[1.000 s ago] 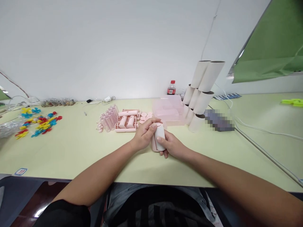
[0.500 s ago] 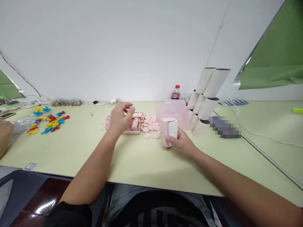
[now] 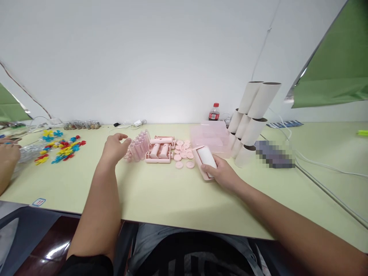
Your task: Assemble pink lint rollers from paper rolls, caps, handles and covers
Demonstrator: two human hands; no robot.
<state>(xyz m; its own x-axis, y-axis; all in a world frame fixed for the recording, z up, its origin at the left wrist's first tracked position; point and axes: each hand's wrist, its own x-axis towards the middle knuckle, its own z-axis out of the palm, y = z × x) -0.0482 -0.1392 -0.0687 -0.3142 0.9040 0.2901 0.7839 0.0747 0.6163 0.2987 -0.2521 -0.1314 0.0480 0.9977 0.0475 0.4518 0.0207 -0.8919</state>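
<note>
My right hand (image 3: 222, 173) is wrapped round a pink case (image 3: 199, 163) with a white roll (image 3: 207, 158) in it, tilted above the table. My left hand (image 3: 115, 147) hovers with thumb and fingers apart, just left of a row of clear pink tubes (image 3: 139, 146). Small pink rings (image 3: 128, 156) lie partly behind its fingers. Right of the tubes are pink frames with rollers (image 3: 159, 150). Several flat pink discs (image 3: 184, 154) lie between these and the held case.
Pink translucent boxes (image 3: 209, 134) and stacked white tubes (image 3: 254, 128) stand at the right, with a bottle (image 3: 214, 112) behind. Colourful plastic pieces (image 3: 67, 149) lie at the left. Another person's hand (image 3: 10, 157) is at the far left. Cables (image 3: 322, 168) cross the right side.
My left hand has moved left, away from the pink frames, uncovering the clear tubes. The case in my right hand has tilted, showing more of the white roll.
</note>
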